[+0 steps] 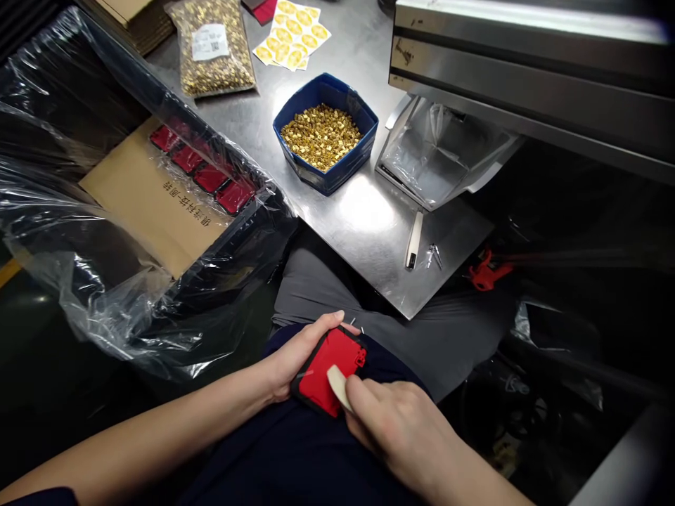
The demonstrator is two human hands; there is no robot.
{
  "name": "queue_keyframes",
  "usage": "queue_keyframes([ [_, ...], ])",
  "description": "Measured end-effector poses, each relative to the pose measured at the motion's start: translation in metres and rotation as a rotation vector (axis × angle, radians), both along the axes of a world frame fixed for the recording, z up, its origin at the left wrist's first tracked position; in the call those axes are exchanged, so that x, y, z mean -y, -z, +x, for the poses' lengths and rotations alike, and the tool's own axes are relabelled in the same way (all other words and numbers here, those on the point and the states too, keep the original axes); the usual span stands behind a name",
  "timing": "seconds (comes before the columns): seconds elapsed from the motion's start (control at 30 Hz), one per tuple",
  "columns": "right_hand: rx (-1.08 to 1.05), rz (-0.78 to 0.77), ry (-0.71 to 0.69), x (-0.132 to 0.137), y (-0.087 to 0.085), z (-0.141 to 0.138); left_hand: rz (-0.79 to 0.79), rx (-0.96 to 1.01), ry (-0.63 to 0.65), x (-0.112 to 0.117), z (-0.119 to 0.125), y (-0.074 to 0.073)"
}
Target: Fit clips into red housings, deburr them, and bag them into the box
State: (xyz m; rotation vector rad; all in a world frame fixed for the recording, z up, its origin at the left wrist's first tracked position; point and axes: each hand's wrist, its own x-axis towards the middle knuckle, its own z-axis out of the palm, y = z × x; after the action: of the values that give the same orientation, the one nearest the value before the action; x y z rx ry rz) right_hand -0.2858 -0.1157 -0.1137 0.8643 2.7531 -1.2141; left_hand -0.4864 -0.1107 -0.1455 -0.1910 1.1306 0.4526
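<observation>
My left hand (pixel 303 351) is closed round the left edge of a red, black-rimmed case (pixel 324 362), held over my lap. The case looks like a phone case, with a small cut-out pattern near its right corner. Two thin metal pins (pixel 358 326) stick out by its top edge. Closed in a grip, my right hand (pixel 395 425) holds a cream-coloured scraper-like tool (pixel 338 386) with a rounded end. The tool's tip lies over the red face; whether it touches is unclear. Its other end is hidden in my fist.
A blue bin (pixel 327 184) of small brass-coloured parts stands on the metal table (pixel 363 263). Behind it lie a bag of similar parts (pixel 216 53) and stickers (pixel 292 35). A cutter (pixel 414 240) lies near a metal tray (pixel 432 158). Left, a plastic-lined crate (pixel 253 246) holds several red cases (pixel 211 177).
</observation>
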Motion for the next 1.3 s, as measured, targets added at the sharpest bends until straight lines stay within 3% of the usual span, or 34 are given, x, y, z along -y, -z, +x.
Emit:
queue_keyframes([
  [0.17,0.058,-0.066,0.082,0.0,0.0,0.001,-0.017,-0.01,0.014,0.0,-0.001,-0.001],
  [0.53,0.037,-0.16,0.006,-0.009,-0.002,0.0,0.06,-0.004,0.06,-0.003,-0.002,0.002],
  [0.7,0.094,-0.154,0.083,-0.012,0.001,0.0,-0.022,0.027,0.005,-0.003,-0.002,0.004],
  [0.8,0.041,-0.205,0.013,-0.016,0.001,0.001,-0.004,0.036,0.037,-0.004,-0.003,0.005],
  [1.07,0.041,-0.214,-0.033,-0.021,-0.002,0.003,0.025,0.07,0.105,-0.013,-0.005,0.002],
  [1.17,0.047,-0.139,-0.072,-0.018,-0.001,0.0,0.042,0.111,0.101,-0.015,-0.007,0.001],
  [1.3,0.103,-0.079,0.07,-0.019,0.002,0.0,-0.077,0.106,0.012,-0.014,-0.007,0.002],
])
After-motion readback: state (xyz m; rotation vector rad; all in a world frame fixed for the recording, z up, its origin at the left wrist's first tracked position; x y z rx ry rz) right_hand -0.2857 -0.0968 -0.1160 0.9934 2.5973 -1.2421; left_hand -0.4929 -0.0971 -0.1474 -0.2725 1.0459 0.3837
